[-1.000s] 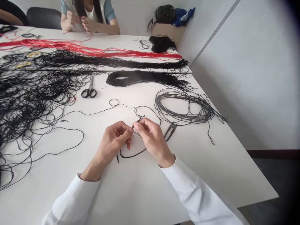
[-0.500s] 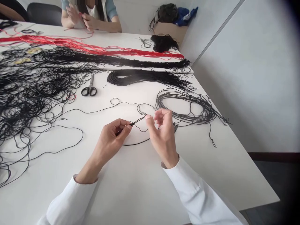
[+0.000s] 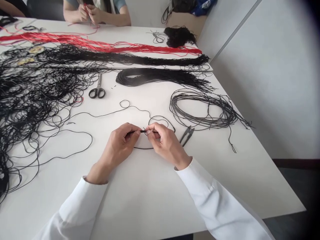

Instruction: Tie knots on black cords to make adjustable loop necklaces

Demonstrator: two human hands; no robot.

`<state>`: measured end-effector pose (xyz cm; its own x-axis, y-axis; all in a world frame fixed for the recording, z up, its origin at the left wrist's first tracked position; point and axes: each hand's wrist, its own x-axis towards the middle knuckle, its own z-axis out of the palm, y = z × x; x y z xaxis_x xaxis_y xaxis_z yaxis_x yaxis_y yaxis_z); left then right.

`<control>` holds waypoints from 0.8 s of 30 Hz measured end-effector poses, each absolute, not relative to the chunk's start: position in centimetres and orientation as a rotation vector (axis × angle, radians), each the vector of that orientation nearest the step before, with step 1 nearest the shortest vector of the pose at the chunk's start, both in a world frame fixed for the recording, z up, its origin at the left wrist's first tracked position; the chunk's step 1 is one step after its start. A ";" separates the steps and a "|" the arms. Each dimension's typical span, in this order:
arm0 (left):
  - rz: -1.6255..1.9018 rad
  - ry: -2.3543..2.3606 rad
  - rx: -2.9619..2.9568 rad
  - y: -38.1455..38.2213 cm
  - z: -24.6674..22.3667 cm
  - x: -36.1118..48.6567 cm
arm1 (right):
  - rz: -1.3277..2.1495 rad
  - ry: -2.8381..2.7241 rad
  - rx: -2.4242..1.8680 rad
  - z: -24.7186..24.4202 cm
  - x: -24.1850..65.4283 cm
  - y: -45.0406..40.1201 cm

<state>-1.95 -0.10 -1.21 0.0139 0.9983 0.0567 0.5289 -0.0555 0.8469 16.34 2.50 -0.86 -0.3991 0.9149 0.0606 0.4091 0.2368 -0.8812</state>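
Observation:
Between my fingertips runs a black cord (image 3: 143, 131), stretched nearly level just above the table. My left hand (image 3: 120, 141) pinches it from the left, thumb over forefinger. On the other side my right hand (image 3: 167, 142) is closed on the same cord, its fingertips close to the left ones. A part of the cord bows below the hands, and a thin loose strand (image 3: 100, 115) trails off to the left. To the right of my right hand lie black thread snips (image 3: 187, 136), blades pointing away. The exact knot at my fingertips is too small to make out.
Scissors (image 3: 97, 90) lie beyond my left hand. A coiled black cord bundle (image 3: 175, 110) sits to the right, with a folded black hank (image 3: 150, 76) behind it. Tangled black cords (image 3: 32, 90) cover the left; red cords (image 3: 125, 46) cross farther back. Opposite, a person's hands (image 3: 88, 14) hold something red.
My right hand, open and apart from the cord before, has come left and closed on it beside my left hand. The snips show more fully. The person opposite has brought both hands together.

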 end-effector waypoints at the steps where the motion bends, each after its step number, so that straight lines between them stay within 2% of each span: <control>1: 0.935 1.587 1.665 -0.1 -1.2 -1.9 | 1.132 -1.903 -1.212 -0.9 16.3 2.5; 16: 0.796 1.636 1.695 0.0 -0.7 -1.4 | 1.212 -1.875 -1.208 -0.7 16.9 3.0; 24: 0.847 1.633 1.601 0.1 -0.2 -1.4 | 1.333 -1.791 -1.193 -0.4 17.1 3.1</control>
